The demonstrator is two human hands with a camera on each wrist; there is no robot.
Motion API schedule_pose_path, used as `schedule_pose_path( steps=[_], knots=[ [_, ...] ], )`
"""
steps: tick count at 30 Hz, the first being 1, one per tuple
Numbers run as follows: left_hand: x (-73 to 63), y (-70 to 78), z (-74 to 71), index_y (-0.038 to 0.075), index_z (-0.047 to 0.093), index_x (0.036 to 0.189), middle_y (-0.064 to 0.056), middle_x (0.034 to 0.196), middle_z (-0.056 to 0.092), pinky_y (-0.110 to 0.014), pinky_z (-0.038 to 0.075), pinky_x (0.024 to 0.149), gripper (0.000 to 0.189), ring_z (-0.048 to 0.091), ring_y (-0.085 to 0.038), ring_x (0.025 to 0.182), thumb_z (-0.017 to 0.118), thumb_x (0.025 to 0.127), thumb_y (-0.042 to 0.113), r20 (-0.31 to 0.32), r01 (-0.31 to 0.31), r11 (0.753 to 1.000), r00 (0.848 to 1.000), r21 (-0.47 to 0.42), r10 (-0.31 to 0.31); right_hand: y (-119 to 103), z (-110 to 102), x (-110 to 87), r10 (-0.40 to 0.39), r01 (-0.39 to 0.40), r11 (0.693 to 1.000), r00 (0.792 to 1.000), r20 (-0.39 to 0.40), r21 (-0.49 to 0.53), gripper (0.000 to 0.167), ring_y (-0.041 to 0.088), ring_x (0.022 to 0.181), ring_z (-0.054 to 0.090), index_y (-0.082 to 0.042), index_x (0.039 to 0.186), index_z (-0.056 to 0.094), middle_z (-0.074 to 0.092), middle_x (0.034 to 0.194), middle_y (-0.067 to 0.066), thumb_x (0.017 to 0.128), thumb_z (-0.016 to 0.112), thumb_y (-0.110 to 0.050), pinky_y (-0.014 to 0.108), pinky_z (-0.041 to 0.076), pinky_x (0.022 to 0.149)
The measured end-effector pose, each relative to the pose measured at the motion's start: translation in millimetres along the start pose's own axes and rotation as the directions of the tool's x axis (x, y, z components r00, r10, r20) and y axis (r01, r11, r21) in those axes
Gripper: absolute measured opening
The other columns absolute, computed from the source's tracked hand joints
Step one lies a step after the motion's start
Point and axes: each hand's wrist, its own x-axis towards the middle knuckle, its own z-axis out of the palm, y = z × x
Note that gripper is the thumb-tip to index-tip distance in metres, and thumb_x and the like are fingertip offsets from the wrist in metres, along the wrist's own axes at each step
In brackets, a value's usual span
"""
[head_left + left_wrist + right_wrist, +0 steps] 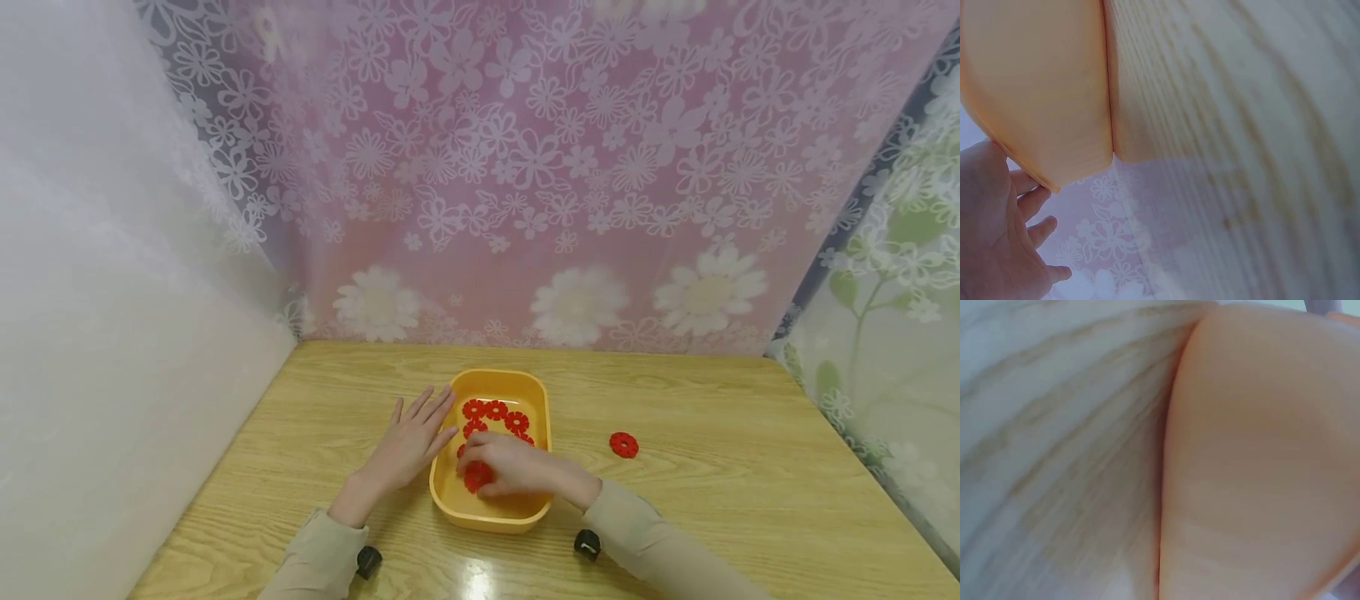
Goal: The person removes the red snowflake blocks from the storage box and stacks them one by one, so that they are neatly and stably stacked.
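Note:
A yellow plastic bin (491, 525) stands on the wooden table. Inside it, several red notched building discs (496, 409) form a curved row, partly covered by the right hand. My left hand (408, 446) rests at the bin's left rim with fingers spread; the left wrist view shows its fingers along the rim, outside the wall. My right hand (510, 462) reaches over the right side into the bin, thumb and curled fingers around a blurred red disc (477, 477). The right wrist view shows mostly the outer wall of the bin (1260, 456).
One loose red disc (624, 445) lies on the table (712, 500) right of the bin. A black wrist camera (587, 544) sits under the right sleeve, another (368, 562) by the left one. A pink floral curtain (480, 208) hangs behind the table, with white sheeting (112, 292) at left.

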Motion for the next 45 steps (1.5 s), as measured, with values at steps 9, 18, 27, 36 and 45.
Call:
schedule_pose_path(
  steps=[9,18,27,36,45],
  knots=[
    [0.3,1.1,0.4,0.009,0.037,0.158,-0.006,0.165,0.032,-0.071,0.013,0.117,0.059,0.024,-0.035,0.153,0.049,0.108,0.038,0.000,0.008,1.000,1.000,-0.006,-0.008,10.0,-11.1,-7.4,0.037,-0.028,0.997,0.992,-0.124,0.069,0.028,0.016,0.100,0.061,-0.009,0.109,0.074,0.063,0.110,0.003,0.083,0.083,-0.011,0.029,0.053,0.093],
    [0.3,1.6,0.1,0.010,0.037,0.158,-0.006,0.165,0.031,-0.071,0.013,0.117,0.059,0.024,-0.035,0.153,0.048,0.108,0.038,0.005,0.009,1.000,1.000,-0.010,-0.009,18.2,-29.3,-19.7,0.079,-0.059,0.994,0.971,-0.225,0.090,0.031,0.024,0.103,0.062,-0.004,0.112,0.071,0.064,0.111,0.007,0.083,0.083,-0.008,0.040,0.055,0.093],
    [0.7,0.8,2.0,0.009,0.036,0.158,-0.005,0.165,0.032,-0.070,0.012,0.117,0.059,0.024,-0.035,0.153,0.047,0.108,0.039,-0.002,0.007,1.000,1.000,-0.004,-0.007,25.4,-45.5,-33.2,0.149,-0.127,0.986,0.959,-0.243,0.105,0.030,0.022,0.097,0.065,-0.007,0.114,0.070,0.064,0.110,0.006,0.086,0.080,-0.012,0.036,0.058,0.085],
    [0.3,-0.4,3.0,0.009,0.036,0.159,-0.005,0.165,0.032,-0.071,0.014,0.117,0.060,0.023,-0.034,0.153,0.046,0.108,0.040,-0.009,0.001,1.000,1.000,-0.002,-0.001,37.6,-57.1,-52.7,0.213,-0.167,0.970,0.934,-0.287,0.177,0.036,0.023,0.101,0.065,-0.006,0.120,0.068,0.065,0.116,0.007,0.086,0.079,-0.009,0.044,0.058,0.087],
    [0.8,-0.4,3.1,0.010,0.035,0.159,-0.006,0.165,0.032,-0.071,0.015,0.117,0.060,0.024,-0.035,0.153,0.042,0.109,0.043,-0.008,-0.003,1.000,1.000,0.004,0.003,58.6,-63.0,-80.9,0.230,-0.167,0.966,0.906,-0.355,0.199,0.036,0.025,0.103,0.066,-0.003,0.120,0.068,0.064,0.116,0.007,0.086,0.081,-0.006,0.045,0.058,0.089]
  ],
)
